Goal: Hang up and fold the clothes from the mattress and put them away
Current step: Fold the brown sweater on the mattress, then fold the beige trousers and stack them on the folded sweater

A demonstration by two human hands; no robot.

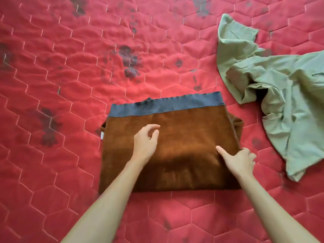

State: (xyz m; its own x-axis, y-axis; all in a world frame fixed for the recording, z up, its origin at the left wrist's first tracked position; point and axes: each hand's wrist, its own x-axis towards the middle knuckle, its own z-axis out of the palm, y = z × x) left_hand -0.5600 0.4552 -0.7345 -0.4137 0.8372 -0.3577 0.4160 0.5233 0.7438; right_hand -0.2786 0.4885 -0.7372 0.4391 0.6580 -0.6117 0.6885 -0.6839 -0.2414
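Now, brown sweater (175, 146) is seen folded to a rectangle, mid-mattress (70, 76), grey hem at the far side. Its right edge is pinched by the right hand (240, 160), thumb on top. Nothing is held by the left hand (145, 141), loosely curled over the knit. Green garment (280, 102) is left crumpled nearby, not yet folded. Putting away isn't done; no basket, drawer etc. is shown.

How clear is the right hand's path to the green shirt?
Probably yes. The right hand holds the sweater by its right edge; the green shirt lies close on that side, with only bare mattress between. It would need to let go first.
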